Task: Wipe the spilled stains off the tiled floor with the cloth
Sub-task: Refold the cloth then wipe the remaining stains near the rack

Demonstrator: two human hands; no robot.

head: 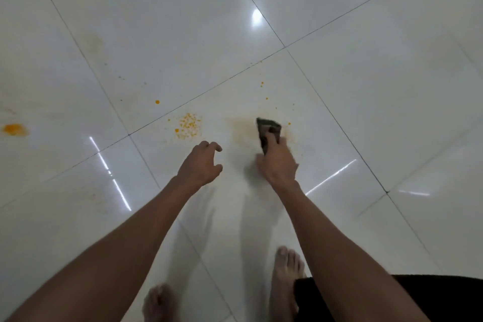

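- Bare feet (286,282) down at the bottom edge, planted on the tiled floor (366,34), with a dark piece of clothing (444,298) just beside them; the person is bent right over the mess.
- Both forearms stretch forward from there toward the landmark: the dark cloth (268,129).
- Right hand (278,162) grips the cloth, fingers curled over its near end, pressing it flat to the tile.
- Cloth sits right on a brownish smear (241,128), which spreads just to its left, so a wiping stroke on this stain looks to be the step in hand.
- Left hand (201,165) hovers left of the cloth, fingers loosely curled, holding nothing, apparently not touching the floor.
- Further left of the cloth, a speckled orange patch (188,125), untouched by the look of it.
- Beyond that patch, a single orange drop (157,101); more small specks (262,83) scatter behind the cloth.
- Far left of the cloth, near the frame edge, a solid orange blob (14,129), well apart from everything else.
- Verdict: early going, with most of the stains left.
- Next move, I reckon: firm pressure, drag the cloth left across the smear into the speckled patch, gathering rather than spreading, then shift over to reach the distant blob.
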